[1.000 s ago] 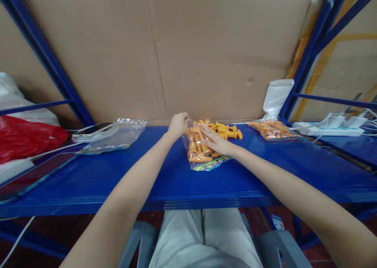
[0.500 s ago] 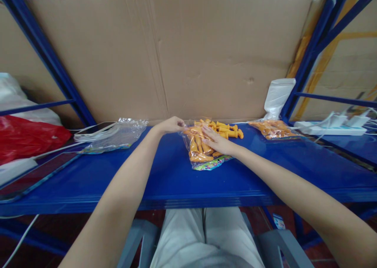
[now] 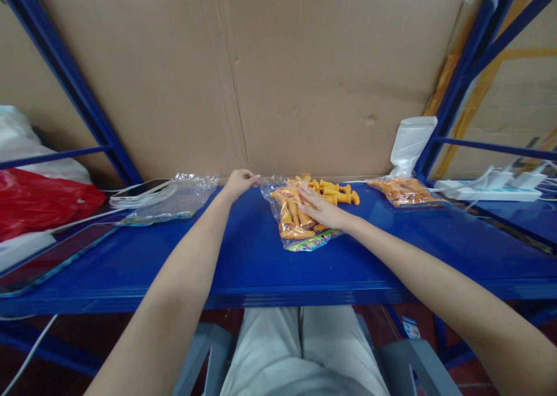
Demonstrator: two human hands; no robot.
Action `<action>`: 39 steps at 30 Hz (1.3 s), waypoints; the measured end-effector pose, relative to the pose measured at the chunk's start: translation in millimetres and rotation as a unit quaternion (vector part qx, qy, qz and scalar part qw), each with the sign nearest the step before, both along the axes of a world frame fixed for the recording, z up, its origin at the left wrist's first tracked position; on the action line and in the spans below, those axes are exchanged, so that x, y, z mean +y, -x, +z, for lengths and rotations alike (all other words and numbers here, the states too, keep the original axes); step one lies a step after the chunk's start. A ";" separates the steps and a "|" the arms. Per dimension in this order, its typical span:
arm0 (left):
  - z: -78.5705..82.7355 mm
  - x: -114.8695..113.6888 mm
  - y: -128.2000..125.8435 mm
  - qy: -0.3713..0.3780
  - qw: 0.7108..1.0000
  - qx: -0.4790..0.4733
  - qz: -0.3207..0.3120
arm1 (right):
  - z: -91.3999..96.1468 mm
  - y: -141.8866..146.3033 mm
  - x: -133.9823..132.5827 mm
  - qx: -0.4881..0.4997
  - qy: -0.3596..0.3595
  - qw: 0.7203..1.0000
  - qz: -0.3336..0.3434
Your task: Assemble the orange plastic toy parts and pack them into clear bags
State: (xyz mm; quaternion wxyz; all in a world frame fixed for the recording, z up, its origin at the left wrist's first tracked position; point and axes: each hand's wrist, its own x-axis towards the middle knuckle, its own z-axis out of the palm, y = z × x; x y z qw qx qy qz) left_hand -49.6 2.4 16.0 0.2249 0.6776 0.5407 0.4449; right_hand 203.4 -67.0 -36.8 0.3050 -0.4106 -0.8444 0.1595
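A clear plastic bag (image 3: 292, 219) filled with orange plastic pieces lies on the blue shelf (image 3: 243, 262) in front of me. My left hand (image 3: 241, 182) pinches the bag's open far-left corner and holds it out to the left. My right hand (image 3: 321, 210) lies flat on the bag with fingers stretched, pressing it down. Loose orange pieces (image 3: 335, 191) sit just behind the bag's mouth.
A second filled bag (image 3: 402, 191) lies to the right under a white bag (image 3: 409, 143). Empty clear bags (image 3: 174, 200) and a phone (image 3: 134, 191) lie at left, with a red bag (image 3: 39, 201) further left. A power strip (image 3: 487, 193) sits far right. Cardboard (image 3: 261, 82) backs the shelf.
My left hand has slid left from the bag's mouth, pulling the bag's corner out with it. My right hand has stayed flat on the bag.
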 end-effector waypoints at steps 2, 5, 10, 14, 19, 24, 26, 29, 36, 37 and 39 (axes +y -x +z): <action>-0.6 -2.5 3.7 0.039 0.998 -0.041 -0.006 | 0.0 0.2 0.0 0.000 0.001 1.000 -0.002; -0.9 -7.8 6.6 0.122 0.986 -0.052 -0.096 | -0.5 0.2 0.8 0.002 -0.003 1.000 0.005; -1.1 -9.0 3.4 0.188 0.962 -0.007 -0.199 | 0.8 0.1 -0.5 -0.012 -0.004 1.000 0.003; -0.4 -5.5 0.4 0.147 0.981 -0.052 -0.117 | 2.2 -0.2 -2.3 -0.018 -0.001 1.000 -0.004; -2.4 -6.1 -1.3 0.130 0.988 -0.078 -0.040 | 1.0 -0.4 -1.5 -0.016 -0.008 1.000 0.003; 3.2 -9.2 -3.9 0.116 0.983 -0.142 -0.027 | 6.6 -2.5 -6.6 -0.039 -0.019 0.999 -0.001; 9.8 -11.7 -5.5 0.101 0.976 -0.192 -0.001 | 12.0 -5.5 -10.3 -0.061 -0.020 0.998 0.001; 19.5 -17.7 -9.1 0.070 0.972 -0.219 0.050 | 21.0 -12.2 -14.4 -0.097 -0.018 0.995 0.004; 19.0 -36.5 -12.8 -0.062 0.998 0.011 0.016 | 35.7 -24.9 -15.9 -0.147 -0.033 0.986 -0.065; 17.5 -38.7 -12.6 -0.081 0.995 0.056 -0.010 | 36.8 -25.9 -15.5 -0.157 -0.030 0.984 -0.080; 15.0 -42.6 -12.6 -0.118 0.980 0.143 -0.068 | 38.2 -27.9 -14.4 -0.188 -0.021 0.978 -0.090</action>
